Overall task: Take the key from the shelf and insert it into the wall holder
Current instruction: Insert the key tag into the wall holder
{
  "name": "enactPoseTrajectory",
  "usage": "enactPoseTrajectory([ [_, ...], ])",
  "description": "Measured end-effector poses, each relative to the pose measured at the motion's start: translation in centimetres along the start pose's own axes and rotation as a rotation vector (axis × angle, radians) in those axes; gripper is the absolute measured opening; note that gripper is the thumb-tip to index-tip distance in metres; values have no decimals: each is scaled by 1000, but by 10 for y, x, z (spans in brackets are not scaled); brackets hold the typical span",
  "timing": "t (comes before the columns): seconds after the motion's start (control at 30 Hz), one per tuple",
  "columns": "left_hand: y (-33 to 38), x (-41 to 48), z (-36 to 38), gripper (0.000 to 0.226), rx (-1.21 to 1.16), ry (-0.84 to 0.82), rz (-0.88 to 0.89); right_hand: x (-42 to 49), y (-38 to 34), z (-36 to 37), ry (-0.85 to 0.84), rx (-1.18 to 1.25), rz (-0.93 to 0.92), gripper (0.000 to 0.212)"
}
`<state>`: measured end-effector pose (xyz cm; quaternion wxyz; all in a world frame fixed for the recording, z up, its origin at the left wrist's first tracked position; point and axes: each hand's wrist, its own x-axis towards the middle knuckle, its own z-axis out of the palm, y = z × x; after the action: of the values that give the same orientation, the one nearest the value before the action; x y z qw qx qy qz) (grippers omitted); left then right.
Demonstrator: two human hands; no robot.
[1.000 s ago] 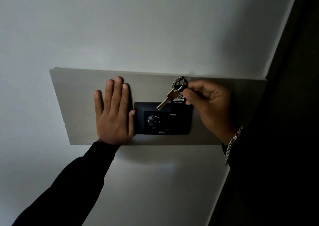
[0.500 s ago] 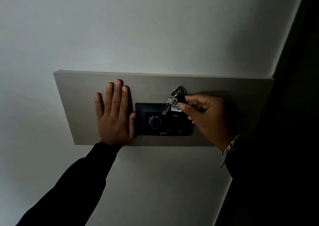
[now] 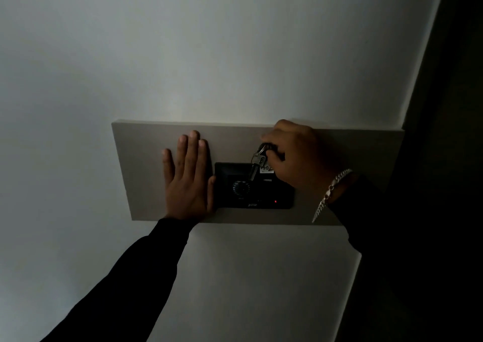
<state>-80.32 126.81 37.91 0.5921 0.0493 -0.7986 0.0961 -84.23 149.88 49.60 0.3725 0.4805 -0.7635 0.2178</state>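
Key position: key hangs just right of the frame's centre, over the top edge of the black wall holder, dangling from a ring with a small white tag beside it.
Key axis: long axis runs nearly straight up and down, tip pointing down onto the holder's face, head up at the ring.
Key relative to fingers: it lies just below and left of the right hand's fingertips; the tag's card end disappears behind the hand, near the small pale slot on the holder.
Nearer hand: right hand is at the key; left hand is beside the holder, clear of the key.
Right fingers: curled and pressed together around the ring and tag, knuckles up toward the panel's top edge; a pinch, though the exact contact is hidden in shadow. A chain bracelet hangs at the wrist.
Left fingers: flat and slightly spread on the grey wall panel, thumb touching the holder's left edge; holding nothing.
Holder: dark plate with a round dial and a red light low on its face.
Step in hand: probably seating the tag in the slot; whether it is fully in cannot be told.
Next move calls for: likely a short downward push along the key's own axis, with the left hand steadying the panel.
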Motion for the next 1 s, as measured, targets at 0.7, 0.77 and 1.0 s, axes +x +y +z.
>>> enactPoseTrajectory([
  [0.7, 2, 29, 3, 68, -11, 58, 2, -21, 19, 27, 346, 212, -16, 14],
  [0.77, 1, 27, 4, 68, -7, 60, 6, -26, 21, 36, 395, 203, -7, 13],
  [1.0, 0, 26, -6, 69, 0, -20, 10, -36, 18, 46, 459, 243, 2, 18],
])
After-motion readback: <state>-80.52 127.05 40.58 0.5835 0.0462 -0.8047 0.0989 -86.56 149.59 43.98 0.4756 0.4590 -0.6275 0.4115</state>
